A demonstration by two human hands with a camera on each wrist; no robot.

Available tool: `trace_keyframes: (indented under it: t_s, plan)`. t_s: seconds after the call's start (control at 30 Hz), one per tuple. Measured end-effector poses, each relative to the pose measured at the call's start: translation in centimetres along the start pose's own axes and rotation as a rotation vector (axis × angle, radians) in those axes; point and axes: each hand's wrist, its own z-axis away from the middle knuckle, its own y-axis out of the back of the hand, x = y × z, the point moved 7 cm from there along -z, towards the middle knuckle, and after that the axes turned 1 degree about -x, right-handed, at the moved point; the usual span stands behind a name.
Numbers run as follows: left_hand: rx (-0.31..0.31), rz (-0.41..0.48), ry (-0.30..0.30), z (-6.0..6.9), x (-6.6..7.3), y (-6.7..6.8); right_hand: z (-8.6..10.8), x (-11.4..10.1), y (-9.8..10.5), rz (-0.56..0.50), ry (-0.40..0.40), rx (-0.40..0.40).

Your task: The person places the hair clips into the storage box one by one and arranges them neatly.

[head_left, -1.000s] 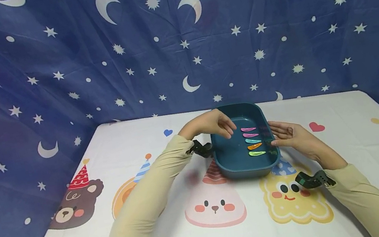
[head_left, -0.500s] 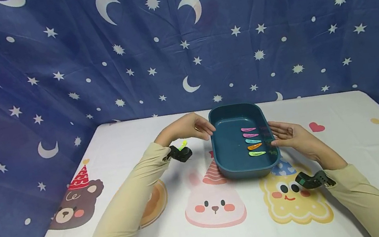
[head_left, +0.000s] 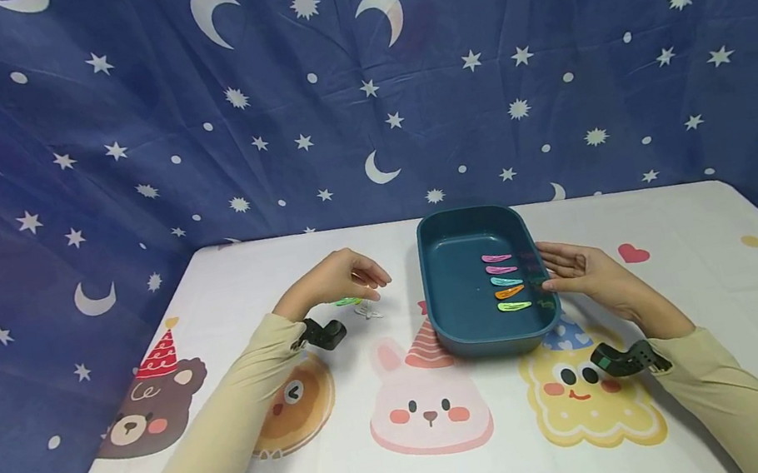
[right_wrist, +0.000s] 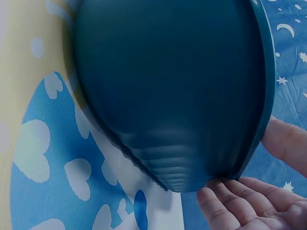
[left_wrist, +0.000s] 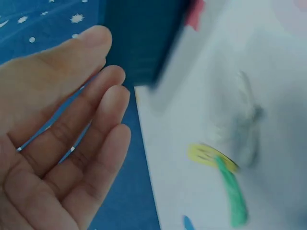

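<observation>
My left hand (head_left: 335, 280) hovers over the table left of the box, fingers loosely bent, holding nothing. Beneath it lie a green hair clip (head_left: 348, 301) and pale hair clips (head_left: 368, 312); the left wrist view also has a yellow hair clip (left_wrist: 211, 156) crossing the green one, with the pale ones blurred. My right hand (head_left: 588, 280) touches the right wall of a dark teal box (head_left: 468, 331), its fingers along the outside and thumb by the rim (right_wrist: 269, 76). Inside, snap hair clips in pink, blue, orange (head_left: 509, 293) and lime lie in a column at the right.
A white printed tablecloth (head_left: 717, 253) covers the table, with cartoon figures and lettering. Behind and to the left hangs a blue moon-and-star curtain (head_left: 341, 108). Black wrist cameras (head_left: 323, 333) sit on both forearms.
From over the box, my left hand has moved left and slightly nearer, to above the loose hair clips. The right hand, the box and the clips in it have stayed put.
</observation>
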Motion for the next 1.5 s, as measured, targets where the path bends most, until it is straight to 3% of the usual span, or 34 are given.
trace_keyframes:
  t_s: [0.33, 0.8, 1.5]
  plan:
    - [0.077, -0.073, 0.045, 1.9, -2.8, -0.8, 0.0, 0.1, 0.2, 0.034, -0.020, 0.018]
    - [0.182, -0.090, 0.132, 2.5, -5.0, -1.9, 0.0, 0.1, 0.1, 0.002, 0.003, -0.003]
    - [0.157, -0.183, 0.109, 1.9, -5.2, -2.2, -0.1, 0.1, 0.1, -0.008, 0.004, -0.001]
